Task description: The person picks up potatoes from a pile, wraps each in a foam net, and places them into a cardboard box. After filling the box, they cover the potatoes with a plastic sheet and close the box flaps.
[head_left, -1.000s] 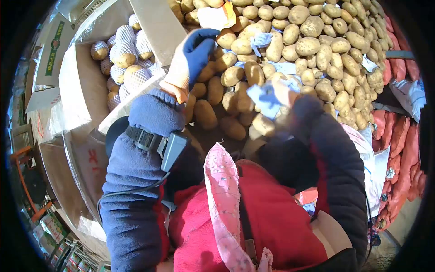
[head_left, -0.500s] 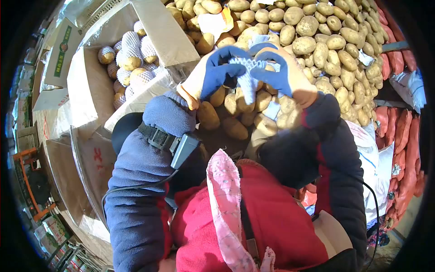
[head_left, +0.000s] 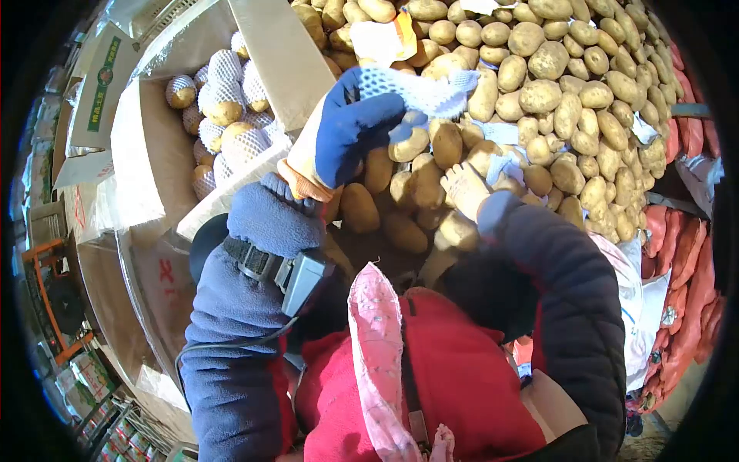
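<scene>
My left hand, in a blue-palmed glove, is closed on a white foam net sleeve. The sleeve stretches out to the right over the potato pile, its far end loose. Lower and to the right, my right hand reaches down onto the potatoes with the pale back of its glove up. Its short visible fingers are apart, right beside a potato; the fingertips are partly hidden. Another potato lies just below my left hand.
An open cardboard box at the left holds several potatoes in foam nets. The large potato heap fills the upper right, with paper scraps on it. Red mesh sacks are stacked at the far right.
My right hand has let go of the foam net sleeve and moved down onto the potatoes. The sleeve, earlier held between both hands, now hangs out from my left hand alone.
</scene>
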Motion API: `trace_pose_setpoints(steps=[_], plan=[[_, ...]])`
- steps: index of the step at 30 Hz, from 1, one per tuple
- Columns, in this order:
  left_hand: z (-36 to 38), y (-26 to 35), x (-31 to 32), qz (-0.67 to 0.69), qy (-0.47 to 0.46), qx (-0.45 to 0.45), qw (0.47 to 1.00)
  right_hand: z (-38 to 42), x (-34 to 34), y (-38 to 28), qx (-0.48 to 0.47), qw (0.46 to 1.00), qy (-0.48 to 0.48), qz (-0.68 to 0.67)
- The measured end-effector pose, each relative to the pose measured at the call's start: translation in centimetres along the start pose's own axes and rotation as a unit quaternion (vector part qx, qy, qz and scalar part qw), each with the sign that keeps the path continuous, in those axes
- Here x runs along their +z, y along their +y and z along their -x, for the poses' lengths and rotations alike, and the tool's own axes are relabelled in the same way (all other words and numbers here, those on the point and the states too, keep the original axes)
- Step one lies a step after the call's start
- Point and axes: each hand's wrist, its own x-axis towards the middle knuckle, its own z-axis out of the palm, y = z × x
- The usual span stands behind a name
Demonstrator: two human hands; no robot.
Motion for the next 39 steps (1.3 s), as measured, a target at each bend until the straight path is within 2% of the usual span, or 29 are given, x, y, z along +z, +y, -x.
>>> trace_pose_setpoints(steps=[2, 3, 4, 8, 10, 12, 13, 14, 15, 16, 17, 18, 19, 21, 22, 23, 24, 26, 27, 28, 30, 32, 33, 34, 36, 37, 38, 39], plan=[[-0.9, -0.1, 0.3, -0.002, -0.026, 0.109, 0.994, 1.0, -0.7, 0.3, -0.005, 0.999, -0.050, 0.016], [-0.9, 0.0, 0.5, -0.006, 0.013, 0.120, 0.993, 1.5, 0.6, 0.6, -0.028, 0.995, 0.046, 0.088], [-1.1, -0.1, 0.5, -0.007, 0.009, 0.124, 0.992, 1.3, 0.6, 0.6, -0.023, 0.994, 0.047, 0.092], [-0.8, -0.5, -0.2, -0.036, 0.013, 0.175, 0.984, 1.1, -1.6, 0.5, -0.017, 0.998, -0.007, 0.068], [-0.7, -0.7, -1.1, 0.002, 0.022, 0.165, 0.986, 1.0, -3.6, 0.8, -0.056, 0.994, -0.076, 0.049], [-0.9, -1.3, -2.4, -0.135, 0.036, 0.250, 0.958, 0.5, -1.8, 0.5, -0.057, 0.995, -0.044, 0.067], [-1.4, -1.5, -3.1, -0.199, 0.034, 0.304, 0.931, 0.2, -0.8, 0.5, -0.034, 0.998, -0.042, 0.026], [-1.1, -1.4, -2.8, -0.157, 0.031, 0.285, 0.945, 0.2, -0.3, 0.4, -0.011, 0.999, -0.040, -0.013], [-0.8, -1.3, -2.5, -0.114, 0.029, 0.266, 0.957, 2.4, -4.6, 1.1, -0.004, 0.996, -0.046, -0.077], [-0.4, -1.2, -2.1, -0.071, 0.029, 0.248, 0.966, 3.0, -5.1, 1.3, 0.000, 0.996, -0.047, -0.075], [-0.6, -1.4, -2.3, -0.057, 0.034, 0.220, 0.973, 3.3, -5.6, 1.6, 0.063, 0.983, -0.016, -0.170], [-1.0, -1.9, -2.6, -0.049, 0.037, 0.206, 0.977, 3.6, -6.1, 2.0, 0.124, 0.957, 0.014, -0.262], [-1.3, -2.5, -3.0, -0.041, 0.041, 0.192, 0.980, 4.2, -9.2, 3.4, 0.118, 0.904, -0.008, -0.410], [-2.9, -3.6, -3.6, -0.056, 0.018, 0.036, 0.998, 5.4, -11.3, 4.8, 0.139, 0.751, 0.038, -0.644], [-1.0, -3.1, -1.1, -0.193, -0.007, 0.065, 0.979, 5.9, -12.5, 5.3, 0.144, 0.666, 0.077, -0.728], [0.1, -3.4, 0.4, -0.248, -0.062, 0.094, 0.962, 7.6, -15.8, 6.0, 0.140, 0.630, 0.092, -0.759], [0.7, -3.7, 1.7, -0.303, -0.115, 0.125, 0.938, 8.6, -18.0, 5.7, 0.085, 0.496, 0.141, -0.853], [0.9, -4.0, 3.6, -0.358, -0.157, 0.323, 0.862, 9.8, -19.5, 5.8, 0.084, 0.454, 0.154, -0.873], [1.0, -3.6, 4.0, -0.326, -0.140, 0.270, 0.895, 9.7, -17.5, 6.2, 0.082, 0.453, 0.170, -0.871], [1.3, -2.7, 4.3, -0.367, -0.120, 0.281, 0.879, 8.7, -15.6, 6.4, 0.073, 0.450, 0.185, -0.871], [1.8, -2.2, 4.0, -0.349, -0.075, 0.308, 0.882, 7.1, -20.0, 6.5, 0.107, 0.306, 0.180, -0.929], [2.6, -1.4, 4.4, -0.225, -0.042, 0.223, 0.947, 5.9, -16.9, 7.8, 0.064, 0.482, 0.232, -0.842], [2.9, -1.0, 4.1, -0.111, -0.088, 0.157, 0.977, 5.3, -15.3, 8.4, 0.050, 0.556, 0.265, -0.786], [3.0, -1.0, 3.9, 0.011, -0.134, 0.088, 0.987, 5.3, -14.4, 7.9, 0.028, 0.517, 0.281, -0.808], [1.6, -3.6, 2.5, 0.164, -0.178, -0.051, 0.969, 3.6, -10.7, 6.6, -0.015, 0.571, 0.306, -0.762], [2.2, -3.9, 3.7, 0.135, -0.143, 0.037, 0.980, 2.7, -10.0, 6.6, -0.032, 0.587, 0.315, -0.745], [2.1, -3.4, 3.0, 0.135, -0.136, 0.039, 0.981, 3.2, -11.6, 7.4, 0.031, 0.638, 0.332, -0.694], [1.8, -2.9, 2.1, 0.162, -0.188, -0.001, 0.969, 4.1, -13.2, 8.2, 0.094, 0.682, 0.345, -0.638]])
